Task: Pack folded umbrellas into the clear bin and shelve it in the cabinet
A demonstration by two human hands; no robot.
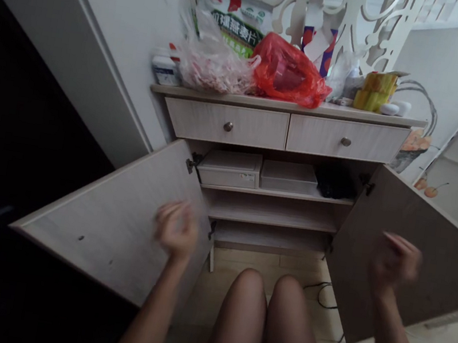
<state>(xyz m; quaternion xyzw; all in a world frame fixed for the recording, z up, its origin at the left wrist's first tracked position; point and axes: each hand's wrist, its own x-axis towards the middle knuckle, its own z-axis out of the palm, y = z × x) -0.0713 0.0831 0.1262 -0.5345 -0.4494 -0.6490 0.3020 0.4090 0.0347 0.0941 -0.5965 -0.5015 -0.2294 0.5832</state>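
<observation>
My left hand (176,227) is in front of the inner face of the left cabinet door (130,214). Its fingers are curled in, blurred by motion, and I see nothing in them. On the other side, my right hand (398,262) is before the right cabinet door (417,247), also with bent, blurred fingers and nothing visible in them. Whether either hand touches its door is unclear. Both doors of the pale wooden cabinet (276,203) stand swung outward. On its upper shelf lie a white lidded box (229,170), a translucent box (289,176) and a dark bundle (335,181).
Two closed drawers, left (202,120) and right (372,145), sit above the shelves. The top carries an oat bag (239,19), a red plastic bag (286,70) and yellow packs (374,91). My knees (265,299) are close in front. A black cable (325,303) lies on the floor.
</observation>
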